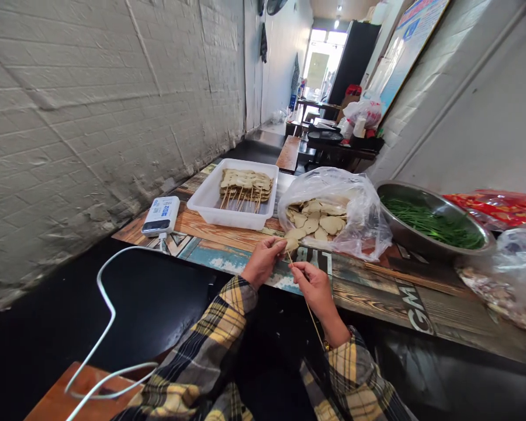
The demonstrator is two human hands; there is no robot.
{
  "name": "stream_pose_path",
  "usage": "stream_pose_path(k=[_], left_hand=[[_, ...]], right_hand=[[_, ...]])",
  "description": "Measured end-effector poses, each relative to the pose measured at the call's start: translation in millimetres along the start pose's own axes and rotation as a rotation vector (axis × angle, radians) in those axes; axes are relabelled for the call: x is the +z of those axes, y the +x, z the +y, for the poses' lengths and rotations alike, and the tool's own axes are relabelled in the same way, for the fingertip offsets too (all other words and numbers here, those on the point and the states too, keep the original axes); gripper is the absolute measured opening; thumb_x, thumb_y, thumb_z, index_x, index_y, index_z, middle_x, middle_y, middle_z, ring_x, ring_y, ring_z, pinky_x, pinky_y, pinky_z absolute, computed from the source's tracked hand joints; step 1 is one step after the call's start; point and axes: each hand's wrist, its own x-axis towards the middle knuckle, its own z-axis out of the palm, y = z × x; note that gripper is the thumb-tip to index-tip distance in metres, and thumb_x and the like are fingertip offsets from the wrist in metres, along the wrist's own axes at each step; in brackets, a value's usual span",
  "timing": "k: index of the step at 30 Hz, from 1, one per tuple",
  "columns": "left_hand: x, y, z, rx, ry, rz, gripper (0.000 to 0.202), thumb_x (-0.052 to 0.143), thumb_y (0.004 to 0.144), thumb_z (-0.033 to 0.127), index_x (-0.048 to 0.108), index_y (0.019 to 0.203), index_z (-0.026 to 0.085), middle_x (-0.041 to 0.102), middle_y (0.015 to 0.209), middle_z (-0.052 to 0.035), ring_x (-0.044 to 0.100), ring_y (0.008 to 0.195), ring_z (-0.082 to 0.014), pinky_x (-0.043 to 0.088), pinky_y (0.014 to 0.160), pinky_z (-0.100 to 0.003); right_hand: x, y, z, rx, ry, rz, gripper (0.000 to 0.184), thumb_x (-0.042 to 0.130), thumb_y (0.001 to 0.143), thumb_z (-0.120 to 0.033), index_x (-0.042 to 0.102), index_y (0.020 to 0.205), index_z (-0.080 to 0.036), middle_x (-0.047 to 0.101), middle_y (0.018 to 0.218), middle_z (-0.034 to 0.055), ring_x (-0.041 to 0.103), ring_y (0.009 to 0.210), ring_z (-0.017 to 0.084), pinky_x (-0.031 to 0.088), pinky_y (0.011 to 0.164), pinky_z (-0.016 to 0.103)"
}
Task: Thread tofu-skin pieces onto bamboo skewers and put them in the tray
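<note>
My left hand (263,260) is closed, pinching a thin beige slice (293,243) of food at the table's near edge. A long bamboo skewer (312,320) is gripped in my right hand (314,285), its upper end at the slice; whether it has pierced it I cannot tell. Just beyond my hands, an open clear plastic bag (363,225) holds several loose beige slices (312,222). To its left, a white plastic tub (236,219) contains stacked skewered slices (245,181), their sticks pointing towards me.
A metal bowl of green stalks (433,222) stands on the right, with a bundle of skewers (414,279) in front. Further right is another plastic bag (508,280). A white power bank (161,215) with a cable (100,278) lies left, near the brick wall (92,105).
</note>
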Motion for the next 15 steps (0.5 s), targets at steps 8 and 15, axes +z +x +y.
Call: stream_pose_path(k=[8, 15], left_hand=[[16.2, 1.9, 0.2, 0.006, 0.124, -0.001, 0.03, 0.075, 0.067, 0.041, 0.065, 0.07, 0.013, 0.055, 0.061, 0.0016, 0.043, 0.053, -0.0072, 0.03, 0.049, -0.02], [39.3, -5.0, 2.7, 0.016, 0.225, -0.074, 0.031, 0.074, 0.069, 0.04, 0.06, 0.062, 0.013, 0.053, 0.058, 0.0028, 0.044, 0.054, -0.0072, 0.033, 0.053, -0.02]], right_hand=[[-2.4, -0.7, 5.6, 0.0, 0.047, 0.1, 0.029, 0.058, 0.087, -0.042, 0.072, 0.084, -0.016, 0.058, 0.056, -0.002, 0.054, 0.053, 0.014, 0.042, 0.052, 0.024], [-4.7, -1.1, 9.6, 0.017, 0.127, 0.227, 0.031, 0.057, 0.088, -0.044, 0.068, 0.083, -0.016, 0.053, 0.057, -0.0032, 0.047, 0.051, 0.012, 0.038, 0.051, 0.024]])
